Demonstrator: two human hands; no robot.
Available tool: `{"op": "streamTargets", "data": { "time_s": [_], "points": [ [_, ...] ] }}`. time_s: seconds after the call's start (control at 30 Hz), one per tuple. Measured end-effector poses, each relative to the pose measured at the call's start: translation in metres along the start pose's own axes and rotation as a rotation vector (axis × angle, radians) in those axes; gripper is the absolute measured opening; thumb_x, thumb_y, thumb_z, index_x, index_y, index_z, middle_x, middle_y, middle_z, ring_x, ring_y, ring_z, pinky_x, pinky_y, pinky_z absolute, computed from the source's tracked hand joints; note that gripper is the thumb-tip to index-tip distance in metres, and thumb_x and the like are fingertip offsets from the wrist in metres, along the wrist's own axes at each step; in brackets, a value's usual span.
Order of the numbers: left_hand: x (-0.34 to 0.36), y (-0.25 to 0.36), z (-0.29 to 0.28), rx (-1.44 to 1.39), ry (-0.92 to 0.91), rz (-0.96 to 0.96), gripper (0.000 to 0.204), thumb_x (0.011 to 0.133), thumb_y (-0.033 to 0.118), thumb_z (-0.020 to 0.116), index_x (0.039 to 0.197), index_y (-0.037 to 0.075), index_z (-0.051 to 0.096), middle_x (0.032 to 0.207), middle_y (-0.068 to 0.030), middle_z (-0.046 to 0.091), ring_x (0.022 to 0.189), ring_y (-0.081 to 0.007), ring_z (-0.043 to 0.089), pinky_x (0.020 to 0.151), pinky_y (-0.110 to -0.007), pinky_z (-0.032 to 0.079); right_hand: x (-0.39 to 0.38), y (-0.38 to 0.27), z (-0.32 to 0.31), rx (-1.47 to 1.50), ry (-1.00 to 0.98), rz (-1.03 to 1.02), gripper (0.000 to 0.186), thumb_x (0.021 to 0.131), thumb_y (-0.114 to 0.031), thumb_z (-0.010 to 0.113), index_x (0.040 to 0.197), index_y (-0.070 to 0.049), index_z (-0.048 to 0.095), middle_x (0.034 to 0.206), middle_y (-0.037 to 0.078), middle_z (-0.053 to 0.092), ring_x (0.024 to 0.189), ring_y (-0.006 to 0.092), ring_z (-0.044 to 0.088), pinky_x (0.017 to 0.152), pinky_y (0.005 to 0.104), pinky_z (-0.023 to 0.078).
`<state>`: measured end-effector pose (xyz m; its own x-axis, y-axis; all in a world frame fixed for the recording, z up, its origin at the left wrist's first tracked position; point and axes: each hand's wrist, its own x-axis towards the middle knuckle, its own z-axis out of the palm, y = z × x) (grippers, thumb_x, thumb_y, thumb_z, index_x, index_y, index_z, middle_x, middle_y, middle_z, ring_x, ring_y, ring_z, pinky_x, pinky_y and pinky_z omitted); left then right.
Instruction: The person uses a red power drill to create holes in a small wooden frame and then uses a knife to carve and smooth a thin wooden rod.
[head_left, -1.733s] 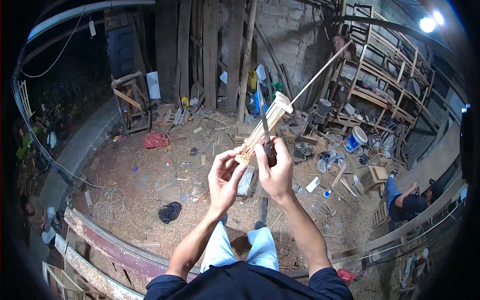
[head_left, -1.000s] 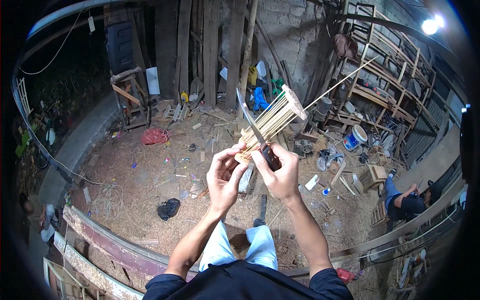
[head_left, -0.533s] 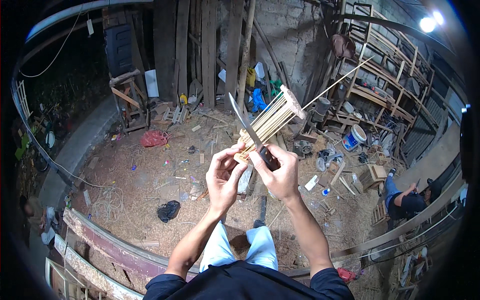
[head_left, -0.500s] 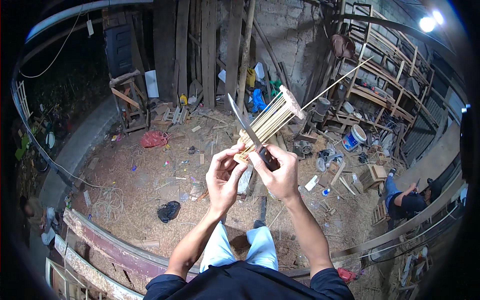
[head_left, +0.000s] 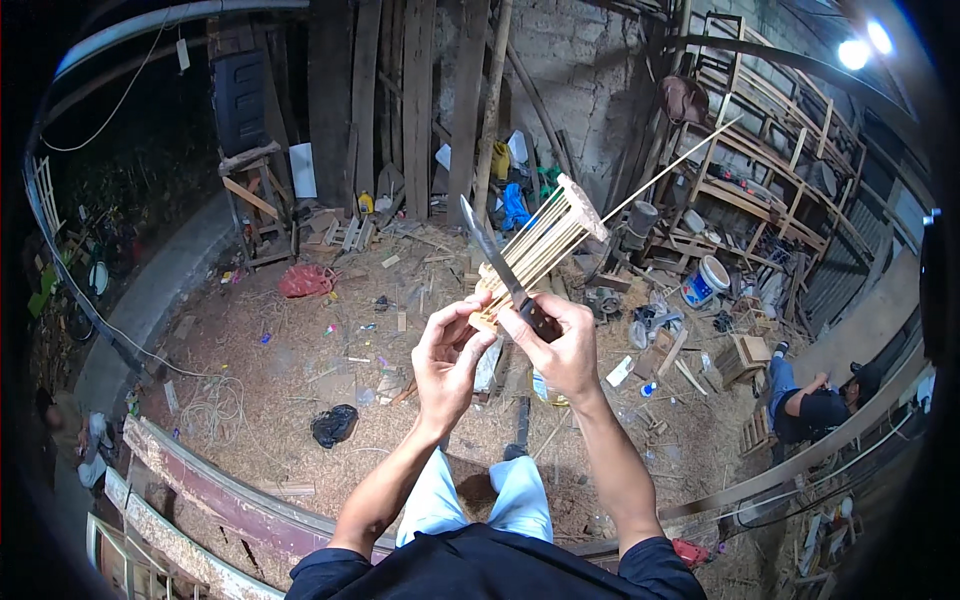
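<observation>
A small light-wood frame of thin sticks (head_left: 540, 248), with a flat piece at each end, is held up in the middle of the head view, tilted toward the upper right. One longer stick rises past its top. My left hand (head_left: 446, 365) has its fingers closed on the frame's lower end. My right hand (head_left: 560, 350) grips the dark handle of a knife (head_left: 492, 246), its thumb near the frame's lower end. The blade points to the upper left and lies across the sticks; whether it touches them I cannot tell.
Wood scraps and shavings litter the floor, with a red bag (head_left: 307, 282) and a black bag (head_left: 334, 428). Wooden racks (head_left: 760, 190) and a white bucket (head_left: 705, 282) stand right. A long board (head_left: 200, 485) lies lower left. One person (head_left: 810, 405) is at lower right, another (head_left: 68, 430) at left.
Since the oldest frame the knife has tilted further left and the frame turned to show more sticks, my right hand shifting slightly right. In the last half second little has moved.
</observation>
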<state>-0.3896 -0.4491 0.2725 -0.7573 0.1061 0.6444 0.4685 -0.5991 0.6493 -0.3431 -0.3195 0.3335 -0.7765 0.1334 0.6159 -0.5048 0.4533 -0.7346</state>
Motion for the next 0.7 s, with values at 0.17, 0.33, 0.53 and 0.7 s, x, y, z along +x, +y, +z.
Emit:
{"op": "streamTargets", "data": {
  "time_s": [0.17,0.33,0.53,0.7],
  "points": [
    [0.003,-0.010,-0.008,-0.019,-0.020,-0.077,0.040,0.083,-0.007,0.062,0.120,-0.004,0.048,0.127,-0.0171,0.053,0.114,-0.0216,0.055,0.096,-0.032,0.047,0.005,0.010,0.004,-0.088,0.046,-0.090,0.015,0.081,-0.013,0.068,0.082,0.002,0.064,0.062,0.008,0.059,0.052,0.0127,0.052,0.050,0.0292,0.040],
    [0.002,-0.016,-0.006,0.206,-0.040,-0.016,0.045,0.080,-0.008,0.065,0.122,-0.006,0.048,0.123,-0.0177,0.057,0.111,-0.0233,0.057,0.094,-0.034,0.049,0.000,0.016,0.009,-0.066,0.092,-0.029,0.017,0.083,-0.015,0.067,0.080,0.001,0.062,0.057,0.006,0.056,0.050,0.0087,0.049,0.046,0.0273,0.037],
    [0.007,-0.008,-0.012,0.696,-0.031,0.366,0.038,0.072,-0.007,0.069,0.109,-0.003,0.060,0.104,-0.0166,0.066,0.094,-0.0258,0.065,0.081,-0.033,0.052,-0.010,0.023,0.016,0.044,0.075,0.042,0.018,0.084,-0.016,0.065,0.082,0.002,0.063,0.058,0.005,0.057,0.052,0.0064,0.050,0.046,0.0256,0.037],
    [0.007,-0.011,-0.017,0.777,-0.024,0.446,0.040,0.068,-0.005,0.071,0.106,-0.002,0.062,0.100,-0.0165,0.066,0.091,-0.0292,0.065,0.080,-0.034,0.051,-0.010,0.023,0.027,0.311,0.083,0.080,0.018,0.086,-0.014,0.063,0.086,0.004,0.064,0.064,0.001,0.059,0.058,0.0048,0.049,0.051,0.0234,0.038]
  ]
}}
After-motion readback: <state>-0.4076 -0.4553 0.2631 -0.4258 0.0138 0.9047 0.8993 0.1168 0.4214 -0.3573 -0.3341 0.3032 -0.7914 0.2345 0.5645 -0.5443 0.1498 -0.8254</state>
